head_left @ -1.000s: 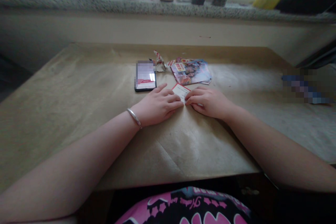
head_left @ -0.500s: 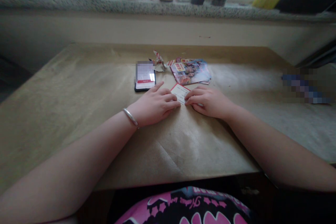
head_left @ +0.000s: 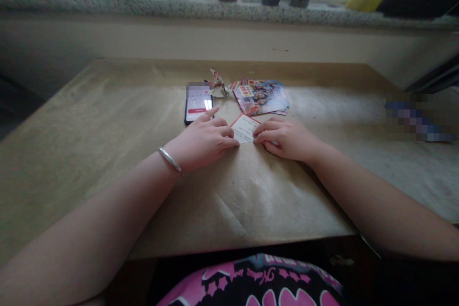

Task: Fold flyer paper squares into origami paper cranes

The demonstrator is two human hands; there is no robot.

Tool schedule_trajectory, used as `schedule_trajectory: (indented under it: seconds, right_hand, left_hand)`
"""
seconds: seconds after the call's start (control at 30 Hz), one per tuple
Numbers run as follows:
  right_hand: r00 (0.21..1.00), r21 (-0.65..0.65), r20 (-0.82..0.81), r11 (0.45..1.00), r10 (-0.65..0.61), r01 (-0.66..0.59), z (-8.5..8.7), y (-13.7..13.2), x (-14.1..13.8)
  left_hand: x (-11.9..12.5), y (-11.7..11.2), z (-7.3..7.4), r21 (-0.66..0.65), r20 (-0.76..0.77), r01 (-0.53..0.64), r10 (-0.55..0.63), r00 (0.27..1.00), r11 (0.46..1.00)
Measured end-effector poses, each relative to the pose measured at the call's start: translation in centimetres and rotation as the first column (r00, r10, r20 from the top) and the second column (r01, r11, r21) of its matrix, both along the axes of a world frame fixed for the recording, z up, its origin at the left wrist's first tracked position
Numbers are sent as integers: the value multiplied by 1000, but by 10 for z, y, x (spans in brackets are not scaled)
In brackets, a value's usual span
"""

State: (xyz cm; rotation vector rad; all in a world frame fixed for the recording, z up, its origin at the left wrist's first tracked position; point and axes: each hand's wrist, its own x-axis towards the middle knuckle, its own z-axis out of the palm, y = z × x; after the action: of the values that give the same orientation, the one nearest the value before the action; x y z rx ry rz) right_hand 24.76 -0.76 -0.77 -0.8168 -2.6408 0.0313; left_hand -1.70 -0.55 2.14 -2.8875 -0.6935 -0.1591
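A small piece of folded paper (head_left: 244, 129), white with lines of print and a red border along its upper edges, lies on the table with a corner pointing away from me. My left hand (head_left: 206, 139), with a silver bangle at the wrist, has its thumb and fingertips at the paper's left side, while its index finger sticks out toward the phone (head_left: 198, 105). On the opposite side, my right hand (head_left: 281, 137) pinches the paper's right edge between thumb and fingers. The fingers hide both side corners of the paper.
Just behind the paper lies a stack of colourful printed sheets (head_left: 263, 98). A crumpled wrapper (head_left: 219, 87) sits between it and the phone. At the table's (head_left: 229, 215) right lies a partly blurred blue-purple item (head_left: 418, 122). Bottles and jars line the granite windowsill (head_left: 201, 7).
My left hand has slid a little to the left, uncovering more of the paper's printed face. My right hand stays nearly where it was.
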Motion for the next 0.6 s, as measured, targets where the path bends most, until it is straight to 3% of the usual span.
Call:
schedule_trajectory:
  seconds: [0.6]
  right_hand:
    - [1000, -9, -2, 1000, 6, -6, 1, -1, 1]
  left_hand:
    - [-7, -1, 8, 28, -88, -52, 55, 995, 998]
